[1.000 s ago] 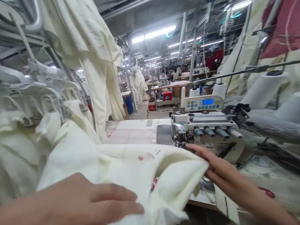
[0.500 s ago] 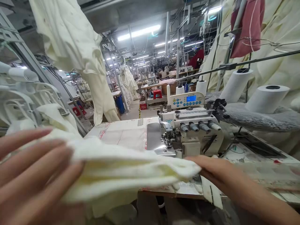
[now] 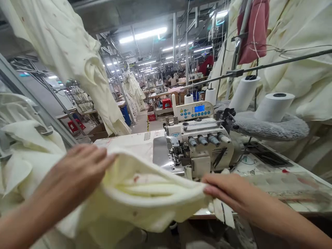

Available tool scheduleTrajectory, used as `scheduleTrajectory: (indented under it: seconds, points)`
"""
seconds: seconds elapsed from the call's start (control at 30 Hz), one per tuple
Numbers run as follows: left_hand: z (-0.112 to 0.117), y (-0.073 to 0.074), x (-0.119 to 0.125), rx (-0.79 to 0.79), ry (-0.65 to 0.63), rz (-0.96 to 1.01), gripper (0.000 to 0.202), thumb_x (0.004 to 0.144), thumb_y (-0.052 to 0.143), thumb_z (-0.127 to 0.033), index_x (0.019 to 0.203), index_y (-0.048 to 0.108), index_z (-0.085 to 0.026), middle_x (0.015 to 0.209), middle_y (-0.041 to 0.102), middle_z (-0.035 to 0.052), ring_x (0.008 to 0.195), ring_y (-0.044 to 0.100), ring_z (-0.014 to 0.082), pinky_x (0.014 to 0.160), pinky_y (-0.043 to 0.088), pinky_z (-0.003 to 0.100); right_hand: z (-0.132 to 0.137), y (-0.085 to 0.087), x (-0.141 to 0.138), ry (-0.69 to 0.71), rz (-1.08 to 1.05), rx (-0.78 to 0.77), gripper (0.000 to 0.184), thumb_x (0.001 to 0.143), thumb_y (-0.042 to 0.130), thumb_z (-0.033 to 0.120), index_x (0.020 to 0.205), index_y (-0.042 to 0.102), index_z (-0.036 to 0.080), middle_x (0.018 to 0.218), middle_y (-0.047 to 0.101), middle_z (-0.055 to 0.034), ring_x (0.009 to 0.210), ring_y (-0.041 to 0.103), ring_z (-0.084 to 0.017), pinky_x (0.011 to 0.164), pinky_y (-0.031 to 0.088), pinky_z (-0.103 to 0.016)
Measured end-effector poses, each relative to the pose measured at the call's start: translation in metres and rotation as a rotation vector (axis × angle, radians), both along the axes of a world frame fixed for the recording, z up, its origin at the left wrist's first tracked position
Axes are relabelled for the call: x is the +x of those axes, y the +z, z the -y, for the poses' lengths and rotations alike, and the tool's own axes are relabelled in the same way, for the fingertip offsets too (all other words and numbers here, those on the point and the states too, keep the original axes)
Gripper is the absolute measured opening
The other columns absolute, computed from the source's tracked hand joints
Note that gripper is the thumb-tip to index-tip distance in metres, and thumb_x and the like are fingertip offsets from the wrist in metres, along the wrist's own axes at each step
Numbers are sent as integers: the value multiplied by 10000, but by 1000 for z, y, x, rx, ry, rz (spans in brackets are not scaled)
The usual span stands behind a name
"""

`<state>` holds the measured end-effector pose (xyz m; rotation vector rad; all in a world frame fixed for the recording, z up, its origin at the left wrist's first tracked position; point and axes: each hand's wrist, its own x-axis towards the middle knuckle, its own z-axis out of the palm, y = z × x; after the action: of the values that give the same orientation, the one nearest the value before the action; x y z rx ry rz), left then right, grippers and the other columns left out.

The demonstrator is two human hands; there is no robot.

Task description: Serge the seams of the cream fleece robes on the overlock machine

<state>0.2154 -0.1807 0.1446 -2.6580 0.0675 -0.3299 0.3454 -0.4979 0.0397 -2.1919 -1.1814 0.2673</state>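
Observation:
A cream-coloured garment (image 3: pixel 155 204) is stretched between my hands, its opening spread so the inside shows. At the left end of that opening, my left hand (image 3: pixel 83 166) is closed on the edge, slightly blurred. My right hand (image 3: pixel 228 190) pinches the opposite end of the rim. Just beyond the cloth stands a white overlock sewing machine (image 3: pixel 204 138) with a metal plate (image 3: pixel 162 152) at its left. The garment's lower part hangs down in front of the table edge, and which part of it I hold cannot be made out.
More cream garments hang at the upper left (image 3: pixel 77 65), and pale cloth (image 3: pixel 15 155) lies over a rack at left. White thread cones (image 3: pixel 275 107) stand behind the machine at right. A thin metal rod (image 3: pixel 285 64) crosses above them. A clear plastic tray (image 3: pixel 287 190) lies at right.
My left hand has moved right and turned, going from spread fingers over the cloth to a grip on its edge. The garment's opening has widened. The view has shifted slightly right.

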Motion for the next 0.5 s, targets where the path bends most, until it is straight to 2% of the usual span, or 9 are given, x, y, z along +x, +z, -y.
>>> scheduleTrajectory:
  seconds: [0.07,0.13,0.17,0.2,0.27,0.33,0.4,0.47,0.5]
  points:
    - [4,2,27,138,135,104,347,817,350,-95,986,646,-162,844,562,106,850,507,291,797,379,452,-14,-7,11,-31,-18,70,371,944,333,451,712,487,206,720,556,1,666,520,-138,598,388,-223]
    - [16,-14,46,94,207,213,323,856,340,-115,978,638,-131,939,567,142,941,499,315,827,377,467,-28,-15,20,-38,-47,137,372,946,329,445,717,488,200,715,534,1,667,503,-139,603,388,-225]
    - [26,-29,53,0,185,273,293,862,363,-129,977,633,-128,1003,569,159,998,487,326,865,361,485,-34,-18,23,-36,-61,163,373,949,322,442,723,492,199,706,528,4,659,498,-136,597,387,-223]
    - [37,-47,57,-130,97,253,265,877,399,-182,1021,618,-144,1048,569,160,1025,480,320,884,361,477,-38,-21,25,-37,-62,183,369,953,315,438,740,500,200,705,531,6,657,500,-135,596,386,-222]
    - [59,-82,61,-440,-100,24,268,898,437,-355,1013,605,-181,1067,579,122,991,503,274,860,397,408,-42,-25,27,-76,-1,187,344,958,311,423,789,517,206,729,556,5,672,520,-136,604,383,-222]
    - [71,-103,60,-696,-139,-239,338,860,481,-491,940,589,-181,961,608,76,853,534,226,747,427,327,-42,-27,28,-141,126,140,316,959,317,406,823,527,214,751,575,1,680,537,-143,597,373,-227]
    - [67,-103,55,-946,-183,-487,400,840,469,-559,927,580,-185,913,620,39,788,540,192,691,421,275,-38,-27,26,-127,246,79,313,959,320,397,820,535,216,751,585,-5,669,545,-148,578,365,-230]
    - [52,-88,49,-1145,-270,-718,481,833,426,-611,1032,572,-199,956,629,29,808,545,184,701,420,253,-35,-27,23,-51,338,78,328,965,307,386,823,548,215,746,588,-10,663,549,-145,572,367,-225]
    - [42,-78,47,-1189,-308,-829,538,817,415,-644,1094,558,-205,978,631,33,817,546,187,706,422,250,-34,-28,21,-27,382,96,330,968,301,379,840,557,213,749,589,-14,665,550,-142,575,369,-222]
